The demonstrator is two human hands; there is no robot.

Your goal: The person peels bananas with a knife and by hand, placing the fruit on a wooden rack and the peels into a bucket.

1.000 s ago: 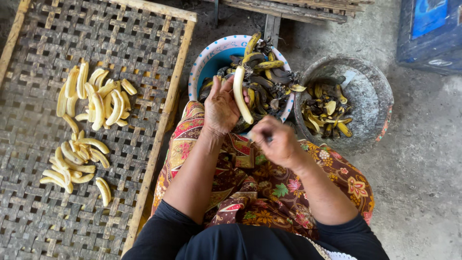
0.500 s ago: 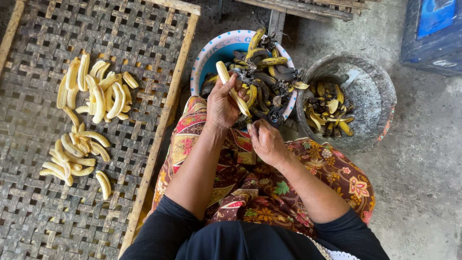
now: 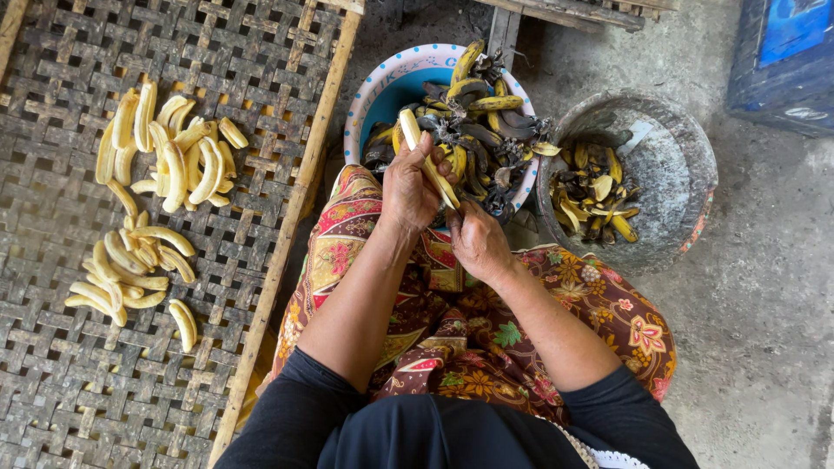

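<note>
My left hand grips a pale peeled banana that points up and to the left, just over the blue bowl's near rim. Right beside it, my right hand is closed at the banana's lower end; whether it holds a tool there I cannot see. Both hands hover above my lap, which is covered by a flowered red and brown cloth. The blue bowl with a pale rim is heaped with dark, blackened unpeeled bananas.
A grey round basin to the right holds banana peels. Left of me lies a woven bamboo tray with a wooden edge rail, carrying two loose heaps of peeled bananas. The floor is bare concrete, with a blue box at far right.
The peeled banana has swung from upright and bowed to a tilt with its tip up-left. My right hand came up from my lap and met the banana's lower end.
</note>
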